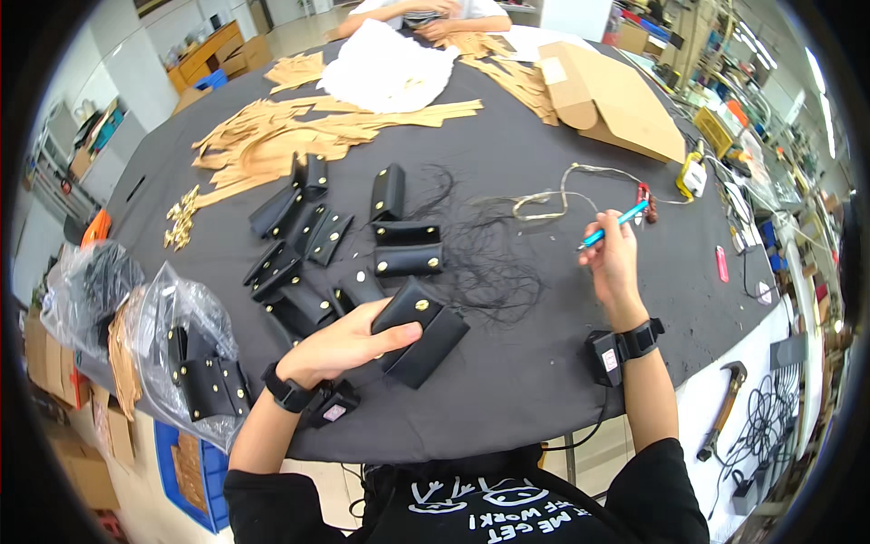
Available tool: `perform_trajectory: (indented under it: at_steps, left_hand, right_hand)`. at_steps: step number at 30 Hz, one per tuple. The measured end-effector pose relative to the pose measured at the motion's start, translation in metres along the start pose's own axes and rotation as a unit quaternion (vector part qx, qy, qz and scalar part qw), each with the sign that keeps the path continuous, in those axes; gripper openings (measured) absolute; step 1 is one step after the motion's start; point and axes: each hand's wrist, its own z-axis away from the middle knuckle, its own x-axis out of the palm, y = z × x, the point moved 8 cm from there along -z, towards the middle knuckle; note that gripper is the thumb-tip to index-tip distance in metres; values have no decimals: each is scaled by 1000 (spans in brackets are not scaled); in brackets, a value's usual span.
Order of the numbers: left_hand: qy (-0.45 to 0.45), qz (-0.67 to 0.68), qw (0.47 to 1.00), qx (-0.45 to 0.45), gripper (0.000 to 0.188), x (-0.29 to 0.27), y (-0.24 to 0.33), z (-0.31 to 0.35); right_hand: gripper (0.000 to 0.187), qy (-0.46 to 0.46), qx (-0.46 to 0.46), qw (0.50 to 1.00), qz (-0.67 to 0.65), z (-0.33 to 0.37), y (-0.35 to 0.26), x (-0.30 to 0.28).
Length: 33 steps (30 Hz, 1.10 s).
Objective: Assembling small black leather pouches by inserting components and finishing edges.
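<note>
My left hand [337,348] is closed round a black leather case [431,350] with a gold snap on its flap, thumb on top, just above the near part of the table. To the right, my right hand [613,267] grips a slim bright-blue pen-like tool [625,219], its dark tip pointing down and left. Several similar black cases [409,260] with gold snaps lie beyond my left hand, partly overlapping. Loose black thread clippings [494,272] are scattered between the two hands.
Tan leather strips [272,145], a white bundle [385,68] and a brown cardboard box [625,104] lie on the far side, where another person's hands [439,23] work. Gold fittings [182,218] sit at left, near plastic bags [181,313]. A red-handled tool [644,201] and cord [580,170] lie right.
</note>
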Motion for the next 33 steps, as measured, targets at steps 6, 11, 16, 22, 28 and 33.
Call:
perform_trajectory:
  at_steps: [6, 11, 16, 22, 28, 33]
  left_hand:
    - [-142, -447, 874, 126, 35, 20, 64, 9]
    - [-430, -420, 798, 49, 41, 88, 37, -22]
    - [-207, -550, 792, 166, 40, 86, 27, -83]
    - [-17, -436, 862, 257, 41, 43, 53, -60]
    - [35, -460, 883, 83, 41, 17, 16, -33]
    - [68, -437, 892, 90, 42, 15, -2, -34]
  right_hand:
    - [10, 21, -3, 999, 26, -1, 5, -7]
    - [12, -20, -30, 999, 28, 0, -6, 10]
    - [12, -1, -36, 999, 21, -1, -10, 5]
    - [13, -16, -25, 999, 10, 6, -8, 4]
    - [14, -69, -31, 997, 34, 38, -6, 39]
    - [16, -140, -27, 990, 13, 80, 11, 88]
